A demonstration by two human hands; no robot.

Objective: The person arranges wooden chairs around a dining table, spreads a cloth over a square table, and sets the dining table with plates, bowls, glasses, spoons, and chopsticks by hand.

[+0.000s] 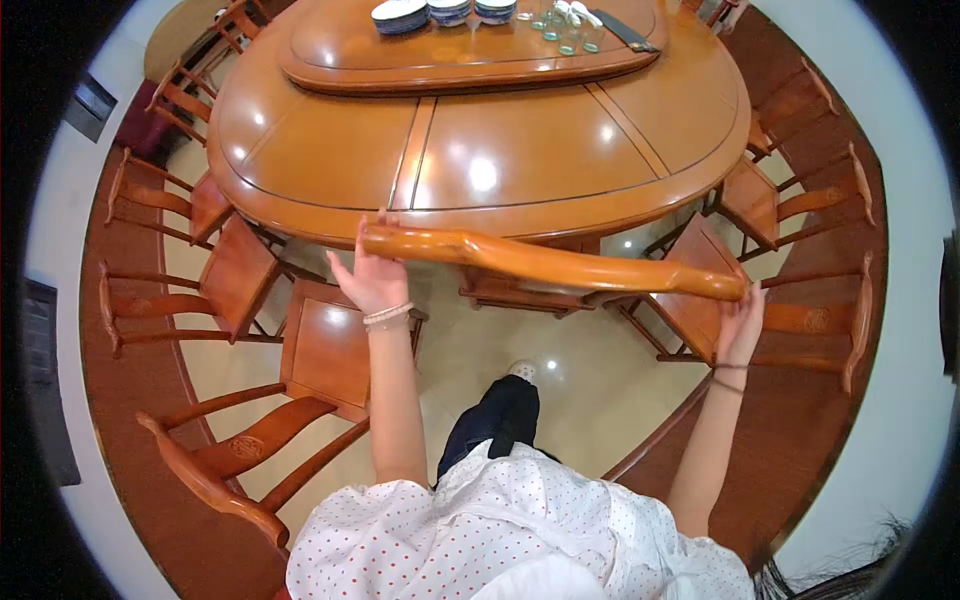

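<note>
The curved top rail of a wooden chair (560, 262) runs across the middle of the view, its back toward me. My left hand (378, 280) is at the rail's left end, palm up against it, with fingers reaching up behind the wood and the thumb held apart. Around the right end of the same rail, my right hand (738, 315) has its fingers curled. Below the rail, part of the chair's seat shows near the table edge; the rest of its back is hidden from this angle.
A large round wooden table (310, 150) stands ahead, with a raised turntable (350, 62) bearing stacked bowls (400, 15), glasses (568, 42) and a dark flat object (622, 32). More wooden chairs (325, 335) line both sides. Tiled floor (575, 400) lies beneath me.
</note>
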